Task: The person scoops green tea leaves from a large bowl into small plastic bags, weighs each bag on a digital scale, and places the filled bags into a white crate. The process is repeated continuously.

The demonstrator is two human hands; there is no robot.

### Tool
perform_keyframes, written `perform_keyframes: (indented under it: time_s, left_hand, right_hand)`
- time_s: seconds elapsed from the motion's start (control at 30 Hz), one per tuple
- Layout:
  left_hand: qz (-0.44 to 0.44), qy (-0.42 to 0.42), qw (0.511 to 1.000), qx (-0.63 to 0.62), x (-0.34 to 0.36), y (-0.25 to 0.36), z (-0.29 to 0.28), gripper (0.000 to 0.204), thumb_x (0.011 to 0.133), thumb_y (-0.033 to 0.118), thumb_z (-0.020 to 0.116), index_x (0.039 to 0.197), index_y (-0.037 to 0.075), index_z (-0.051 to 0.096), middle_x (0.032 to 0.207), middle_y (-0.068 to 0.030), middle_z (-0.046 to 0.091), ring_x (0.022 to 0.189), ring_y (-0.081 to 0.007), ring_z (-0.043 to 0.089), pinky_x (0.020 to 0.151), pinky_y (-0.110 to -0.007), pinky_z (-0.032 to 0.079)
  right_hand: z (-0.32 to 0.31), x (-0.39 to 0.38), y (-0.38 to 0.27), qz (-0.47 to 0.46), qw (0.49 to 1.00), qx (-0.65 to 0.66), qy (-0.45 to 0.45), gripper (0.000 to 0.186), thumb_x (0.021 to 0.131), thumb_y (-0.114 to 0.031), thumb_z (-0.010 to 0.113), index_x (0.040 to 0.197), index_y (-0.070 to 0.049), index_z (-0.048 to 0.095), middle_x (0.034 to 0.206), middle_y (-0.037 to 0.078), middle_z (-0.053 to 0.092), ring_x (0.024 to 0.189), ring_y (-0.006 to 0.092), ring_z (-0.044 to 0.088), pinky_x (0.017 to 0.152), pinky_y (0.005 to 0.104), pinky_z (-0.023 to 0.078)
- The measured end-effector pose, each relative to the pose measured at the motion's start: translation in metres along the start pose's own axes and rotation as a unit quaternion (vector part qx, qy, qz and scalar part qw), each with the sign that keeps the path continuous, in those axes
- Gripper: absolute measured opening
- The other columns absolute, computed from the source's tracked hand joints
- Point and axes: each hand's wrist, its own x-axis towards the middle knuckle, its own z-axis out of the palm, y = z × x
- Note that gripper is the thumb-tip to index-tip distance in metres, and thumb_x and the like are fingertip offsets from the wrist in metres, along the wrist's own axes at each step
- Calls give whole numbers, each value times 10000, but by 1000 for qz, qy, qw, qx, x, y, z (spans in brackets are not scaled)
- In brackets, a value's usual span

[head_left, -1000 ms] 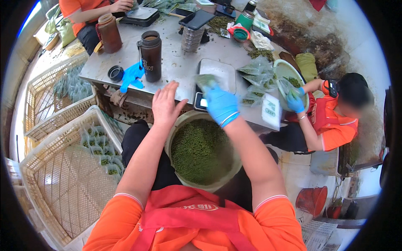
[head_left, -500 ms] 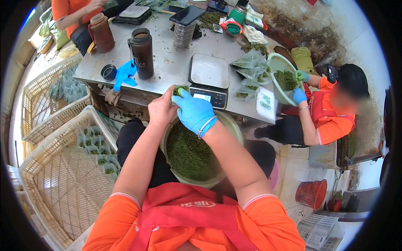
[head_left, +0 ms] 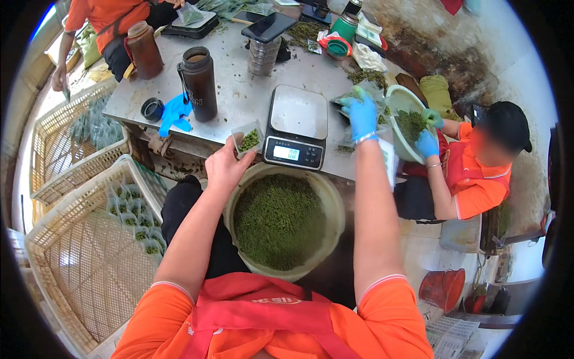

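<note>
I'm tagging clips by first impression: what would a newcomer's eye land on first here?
Probably the big tub of green grains, in front of the person at the near edge of the table. Next, the right hand in bright blue at the clear bags right of the scale. Left of the scale, the bare left hand holds a small bag.

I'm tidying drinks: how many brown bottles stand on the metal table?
2: a dark brown bottle beside the blue glove; a reddish-brown bottle farther back, left.
</note>
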Motion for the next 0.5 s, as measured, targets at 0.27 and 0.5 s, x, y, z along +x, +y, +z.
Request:
perform_keyframes:
  time_s: [0.27, 0.5]
  left_hand:
    - [-3, -43, 999, 26, 4, 11, -9, 570, 710, 452, 677, 1152, 122, 533, 675, -62, 640, 648, -254, 640, 590, -362, 484]
    - [24, -42, 998, 37, 2, 8, -10, 586, 771, 524, 603, 1163, 97, 519, 711, -133, 644, 680, -297, 641, 590, -394, 485]
  right_hand:
    - [-4, 38, -13, 204, 978, 20, -35, 307, 826, 0, 447, 1125, 23, 514, 967, 125, 590, 743, 251, 651, 596, 331, 526]
    - [25, -72, -85, -15, 946, 313, 78, 420, 857, 43, 408, 1268, 123, 381, 1231, 198, 463, 1076, 277, 550, 922, 351, 465]
